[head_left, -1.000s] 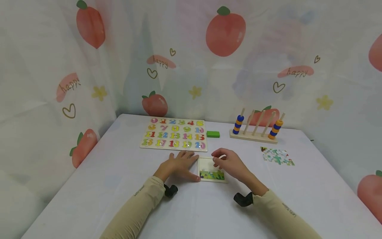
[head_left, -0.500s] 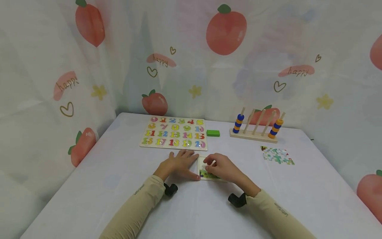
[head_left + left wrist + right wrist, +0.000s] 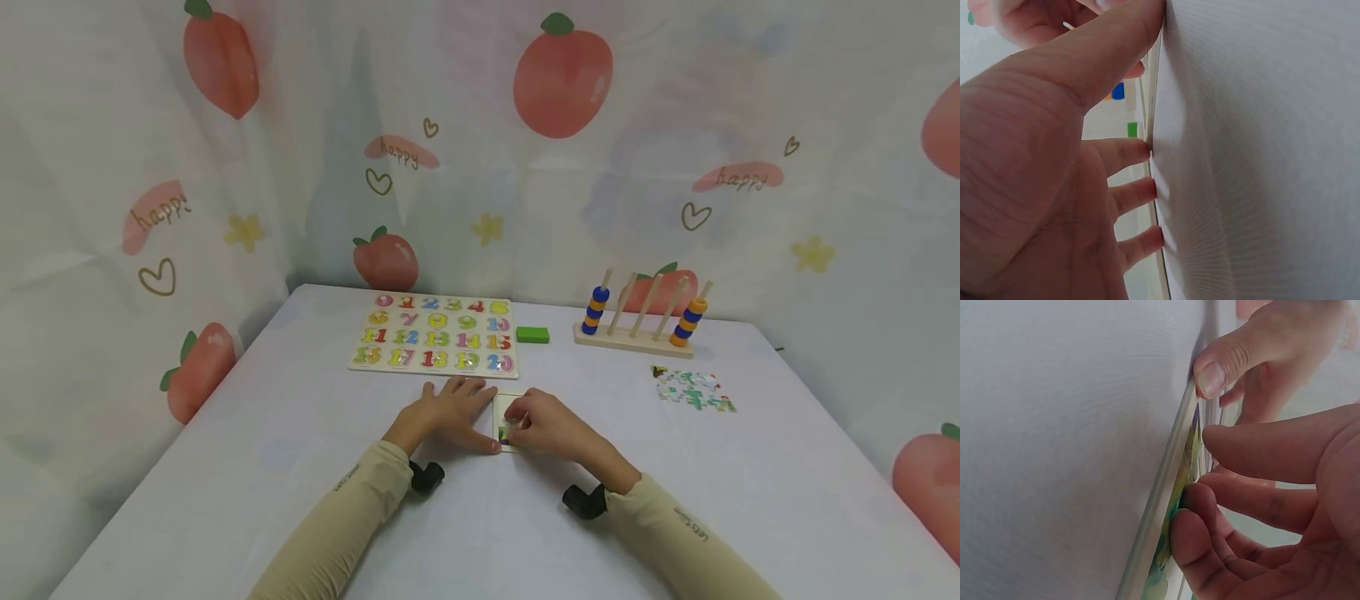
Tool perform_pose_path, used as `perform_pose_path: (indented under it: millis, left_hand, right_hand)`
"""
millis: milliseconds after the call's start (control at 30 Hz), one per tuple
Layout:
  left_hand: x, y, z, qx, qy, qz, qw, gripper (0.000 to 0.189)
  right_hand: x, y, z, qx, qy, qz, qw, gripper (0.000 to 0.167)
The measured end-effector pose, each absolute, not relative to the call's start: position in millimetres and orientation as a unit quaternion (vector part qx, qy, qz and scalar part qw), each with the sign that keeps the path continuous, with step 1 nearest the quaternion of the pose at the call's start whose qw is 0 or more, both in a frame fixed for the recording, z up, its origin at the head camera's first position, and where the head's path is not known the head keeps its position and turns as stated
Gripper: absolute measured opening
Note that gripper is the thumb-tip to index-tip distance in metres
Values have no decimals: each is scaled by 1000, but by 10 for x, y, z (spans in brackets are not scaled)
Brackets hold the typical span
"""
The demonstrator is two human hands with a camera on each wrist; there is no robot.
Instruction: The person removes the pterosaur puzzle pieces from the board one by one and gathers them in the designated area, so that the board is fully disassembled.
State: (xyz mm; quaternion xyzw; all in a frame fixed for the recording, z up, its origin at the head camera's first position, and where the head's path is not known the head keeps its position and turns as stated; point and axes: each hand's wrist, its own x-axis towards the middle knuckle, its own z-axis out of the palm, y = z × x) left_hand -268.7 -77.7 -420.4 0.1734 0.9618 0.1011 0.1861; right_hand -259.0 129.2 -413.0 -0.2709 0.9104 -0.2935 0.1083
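Observation:
A small wooden puzzle tray (image 3: 496, 417) lies on the table, with green picture pieces (image 3: 503, 435) along its near side. Fingers spread, my left hand (image 3: 450, 415) rests along the tray's left side; its thumb (image 3: 1213, 378) touches the near left corner. My right hand (image 3: 553, 427) is over the tray and covers most of it. The thumb and curled fingers of that hand (image 3: 1260, 447) pinch down at the tray's surface on what seems to be a puzzle piece, mostly hidden by the fingertips.
A number board (image 3: 435, 335) lies beyond my left hand, with a green block (image 3: 532, 335) beside it. Back right stands a wooden peg rack (image 3: 633, 339) with blue and orange rings. Loose jigsaw pieces (image 3: 693, 389) lie grouped at the right.
My right hand has moved left and down over the tray, from its right side towards the lower left area. The left hand keeps its place on the tray's left side.

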Motion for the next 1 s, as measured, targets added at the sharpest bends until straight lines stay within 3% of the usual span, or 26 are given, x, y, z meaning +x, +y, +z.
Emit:
perform_pose_path:
  millis: [633, 1000]
  left_hand:
    - [-2620, -776, -4168, 178, 961, 103, 183, 96]
    - [-2673, -775, -4210, 177, 962, 97, 183, 99]
  right_hand:
    - [-2500, 1199, -4133, -234, 926, -282, 97, 25]
    - [-2512, 1260, -4145, -258, 900, -339, 90, 19]
